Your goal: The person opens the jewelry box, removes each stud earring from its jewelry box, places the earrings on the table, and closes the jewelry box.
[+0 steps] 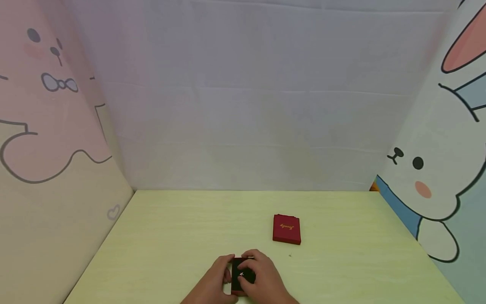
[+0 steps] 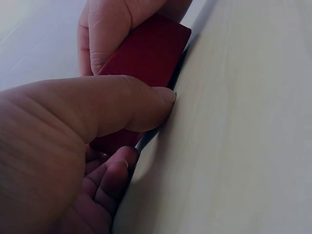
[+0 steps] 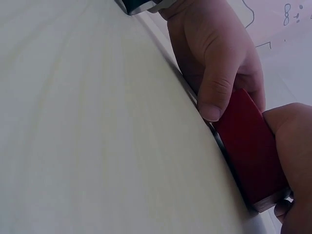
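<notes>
A small red jewelry box [image 1: 238,293] with a black insert [image 1: 236,285] lies on the table near the front edge. A tiny silvery piece of jewelry [image 1: 241,274] shows on the insert; its exact kind is too small to tell. My left hand [image 1: 217,278] grips the box's left side, thumb at the near corner, forefinger at the far one. From the right, my right hand [image 1: 265,276] curls over the box, thumb and a finger on either side of the silvery piece, another fingertip at the far edge. Both wrist views show the box's red wall [image 2: 151,53] between the hands.
A red lid-like box piece [image 1: 286,230] with gold lettering lies behind and to the right of the hands. The pale yellow table [image 1: 171,236] is bordered by a white cloth [image 1: 243,105] at the back and cartoon-printed panels at both sides. A tiny dark speck lies near the lid.
</notes>
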Tool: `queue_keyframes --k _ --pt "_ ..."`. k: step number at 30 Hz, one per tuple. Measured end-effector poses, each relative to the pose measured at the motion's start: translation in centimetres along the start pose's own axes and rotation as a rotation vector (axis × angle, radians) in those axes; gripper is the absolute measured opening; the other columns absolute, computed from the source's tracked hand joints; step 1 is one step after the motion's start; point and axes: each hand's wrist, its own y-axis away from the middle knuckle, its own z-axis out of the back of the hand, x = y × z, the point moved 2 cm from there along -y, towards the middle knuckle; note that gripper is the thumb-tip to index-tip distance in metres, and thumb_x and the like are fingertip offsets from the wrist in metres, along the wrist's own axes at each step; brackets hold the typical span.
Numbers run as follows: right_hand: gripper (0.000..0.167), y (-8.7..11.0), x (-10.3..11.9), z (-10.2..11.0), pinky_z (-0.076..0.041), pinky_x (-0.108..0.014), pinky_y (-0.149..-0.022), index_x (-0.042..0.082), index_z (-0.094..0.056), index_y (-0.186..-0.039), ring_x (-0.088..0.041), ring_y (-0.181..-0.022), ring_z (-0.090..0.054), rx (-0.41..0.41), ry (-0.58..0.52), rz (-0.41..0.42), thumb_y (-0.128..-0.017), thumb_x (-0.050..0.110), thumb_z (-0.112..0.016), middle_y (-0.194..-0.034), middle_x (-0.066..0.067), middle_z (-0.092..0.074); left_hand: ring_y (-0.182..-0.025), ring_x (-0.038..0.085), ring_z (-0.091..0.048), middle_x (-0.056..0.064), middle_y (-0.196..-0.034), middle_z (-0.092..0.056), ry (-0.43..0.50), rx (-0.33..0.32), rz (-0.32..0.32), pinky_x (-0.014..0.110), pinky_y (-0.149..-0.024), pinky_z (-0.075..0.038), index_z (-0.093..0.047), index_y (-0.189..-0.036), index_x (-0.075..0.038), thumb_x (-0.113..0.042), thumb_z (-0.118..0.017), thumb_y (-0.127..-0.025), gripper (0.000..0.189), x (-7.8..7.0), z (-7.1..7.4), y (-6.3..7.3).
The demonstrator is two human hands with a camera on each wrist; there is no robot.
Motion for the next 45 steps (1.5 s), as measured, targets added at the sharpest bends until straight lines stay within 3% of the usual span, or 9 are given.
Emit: queue_keyframes --k 19,29,36,45 --pt "0.009 0.0 0.2 -0.1 -0.05 -0.046 -0.097 0.027 -0.08 -0.098 -0.018 -0.112 -0.056 -0.002 0.008 -0.022 -0.091 0.033 -0.078 -0.123 0.01 -0.058 -0.084 0.008 -0.047 0.0 -0.101 -0.048 -0.01 -0.006 0.005 0.026 -0.075 -0.043 -0.037 -0.151 0.007 -0.014 -0.087 -0.077 0.092 -0.2 0.1 -0.1" --pt "0.008 0.1 0.6 0.1 -0.05 -0.047 -0.098 0.026 -0.082 -0.095 -0.019 -0.114 -0.056 -0.008 0.025 -0.043 -0.09 0.031 -0.079 -0.123 0.01 -0.059 -0.086 0.009 -0.05 0.001 -0.103 -0.049 -0.017 -0.004 0.068 0.026 -0.076 -0.045 -0.038 -0.15 0.005 -0.014 -0.088 -0.075 0.092 0.0 0.0 -0.3" --pt "0.006 0.1 0.9 0.1 -0.05 -0.048 -0.098 0.027 -0.082 -0.092 -0.02 -0.114 -0.056 0.002 0.03 -0.084 -0.09 0.032 -0.08 -0.123 0.01 -0.059 -0.084 0.008 -0.05 0.001 -0.104 -0.048 -0.014 -0.007 0.064 0.026 -0.075 -0.044 -0.039 -0.15 0.004 -0.014 -0.089 -0.074 0.093 0.0 0.0 -0.3" --pt "0.004 0.1 1.1 0.2 -0.051 -0.047 -0.097 0.025 -0.081 -0.088 -0.022 -0.114 -0.058 -0.006 0.044 -0.077 -0.09 0.028 -0.081 -0.123 0.007 -0.06 -0.084 0.009 -0.05 0.002 -0.102 -0.049 -0.014 -0.002 0.058 0.026 -0.075 -0.044 -0.038 -0.151 0.005 -0.015 -0.088 -0.075 0.092 -0.2 0.0 -0.2"
